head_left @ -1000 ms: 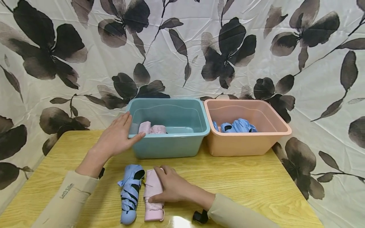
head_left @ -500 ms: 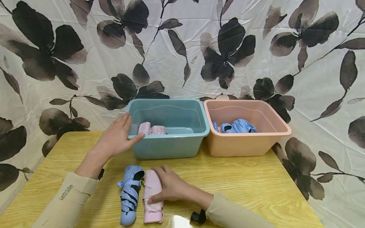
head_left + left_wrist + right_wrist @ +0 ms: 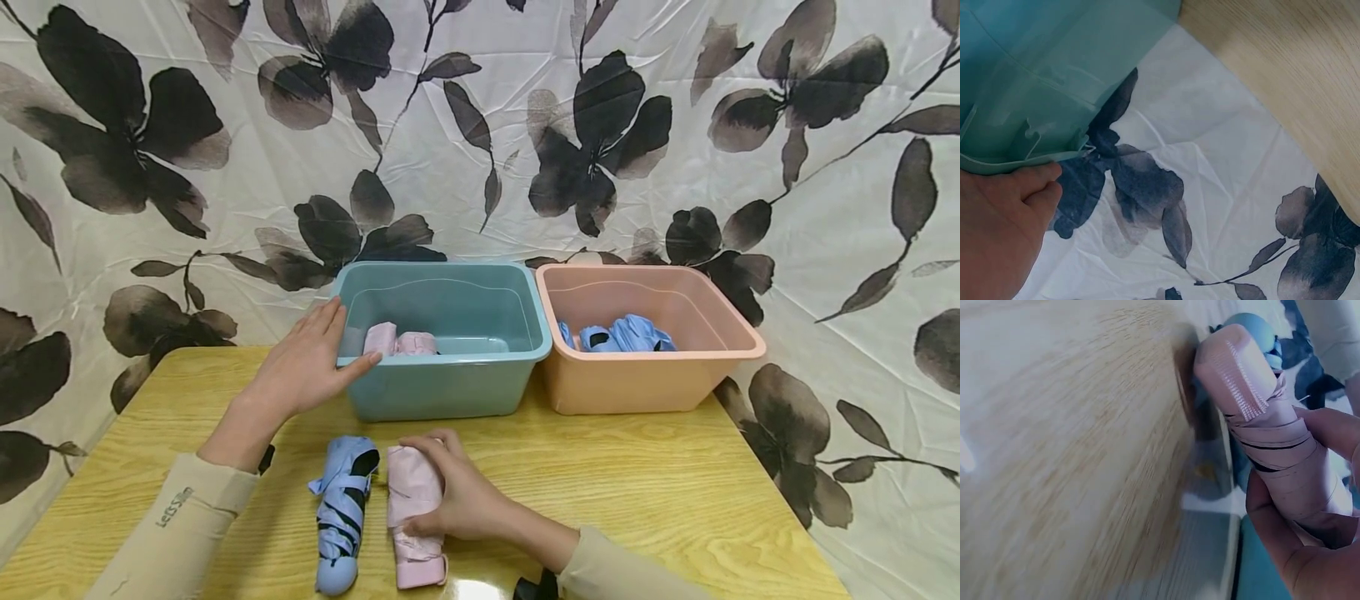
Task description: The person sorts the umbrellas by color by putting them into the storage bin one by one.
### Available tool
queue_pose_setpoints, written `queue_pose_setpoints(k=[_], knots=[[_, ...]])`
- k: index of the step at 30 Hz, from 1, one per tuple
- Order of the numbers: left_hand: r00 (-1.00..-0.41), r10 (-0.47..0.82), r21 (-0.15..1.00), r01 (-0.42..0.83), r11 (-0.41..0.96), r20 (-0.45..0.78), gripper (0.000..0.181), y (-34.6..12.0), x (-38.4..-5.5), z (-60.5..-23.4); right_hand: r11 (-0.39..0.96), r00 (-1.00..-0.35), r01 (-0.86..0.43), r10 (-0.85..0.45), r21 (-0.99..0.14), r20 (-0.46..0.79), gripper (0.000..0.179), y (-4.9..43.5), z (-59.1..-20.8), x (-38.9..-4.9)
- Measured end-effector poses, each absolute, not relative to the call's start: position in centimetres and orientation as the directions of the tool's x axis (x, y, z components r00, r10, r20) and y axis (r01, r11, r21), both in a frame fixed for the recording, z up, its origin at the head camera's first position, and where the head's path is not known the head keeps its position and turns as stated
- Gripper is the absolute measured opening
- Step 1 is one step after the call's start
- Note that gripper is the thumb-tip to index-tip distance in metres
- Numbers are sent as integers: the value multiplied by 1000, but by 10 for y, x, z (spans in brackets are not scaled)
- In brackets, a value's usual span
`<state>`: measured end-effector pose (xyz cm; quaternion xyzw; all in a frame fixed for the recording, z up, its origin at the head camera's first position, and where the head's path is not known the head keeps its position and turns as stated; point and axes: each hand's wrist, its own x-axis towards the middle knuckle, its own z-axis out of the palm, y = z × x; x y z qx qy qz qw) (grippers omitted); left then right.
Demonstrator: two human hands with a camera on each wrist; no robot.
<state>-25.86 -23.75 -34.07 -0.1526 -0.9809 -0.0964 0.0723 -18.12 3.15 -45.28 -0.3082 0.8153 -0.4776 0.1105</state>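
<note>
My right hand [image 3: 465,497] grips a pink folded umbrella [image 3: 414,492] above the front of the table, thumb on one side and fingers on the other. In the right wrist view the umbrella [image 3: 1285,444] shows its pink end, with a woven strap across it. Left of it a blue folded umbrella [image 3: 342,517] with black gaps lies on the table. My left hand [image 3: 303,358] rests on the left rim of the teal bin [image 3: 442,387], fingers straight. Pink folded umbrellas [image 3: 401,339] lie inside that bin, partly hidden by its front wall.
A peach bin [image 3: 630,383] stands against the teal bin's right side, with blue folded umbrellas [image 3: 630,332] inside. Both stand at the back of the wooden table [image 3: 600,483], before a flower-patterned cloth [image 3: 480,125].
My right hand has closed round the pink umbrella and shifted it slightly right, away from the blue one. My left hand has stayed on the teal bin's rim.
</note>
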Motion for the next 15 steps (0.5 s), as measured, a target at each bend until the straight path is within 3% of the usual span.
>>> queue_pose_setpoints(k=[9,15], knots=[[-945,285,164,310,936,160,101,-237,-258,-340,311,-814,-406,-551,-860,185,99,56,-445,-179],[-947,281,168,306,937,158,102,-237,-259,-340,249,-812,-475,-493,-844,312,101,70,-431,-178]])
